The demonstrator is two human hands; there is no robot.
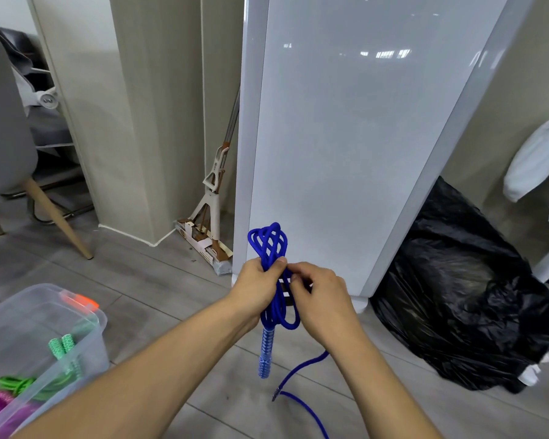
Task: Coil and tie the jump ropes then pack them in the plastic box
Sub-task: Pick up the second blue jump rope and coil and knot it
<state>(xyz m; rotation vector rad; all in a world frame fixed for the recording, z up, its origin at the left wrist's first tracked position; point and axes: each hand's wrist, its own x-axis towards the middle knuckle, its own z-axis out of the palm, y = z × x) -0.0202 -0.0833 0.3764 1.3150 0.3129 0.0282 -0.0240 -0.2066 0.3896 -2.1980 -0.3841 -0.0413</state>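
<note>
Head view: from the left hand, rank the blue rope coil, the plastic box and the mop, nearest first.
1. Blue rope coil: held in the left hand.
2. Mop: beyond the hand, against the wall.
3. Plastic box: lower left, on the floor.

Both hands are up in front of the tall white appliance (346,137), which walls off everything straight ahead. The left hand (257,288) and right hand (322,299) sit close together around the blue jump rope (271,248), whose tail trails over the floor under the right forearm. To the right, a bulging black rubbish bag (463,299) fills the gap beside the appliance. To the left, a squeeze mop (210,210) leans in the corner. The grey floor (159,289) between the hands and the clear plastic box (19,331) at lower left lies bare. The box's open top faces up, with green and magenta ropes in its bottom. A grey chair (7,137) stands far left.
</note>
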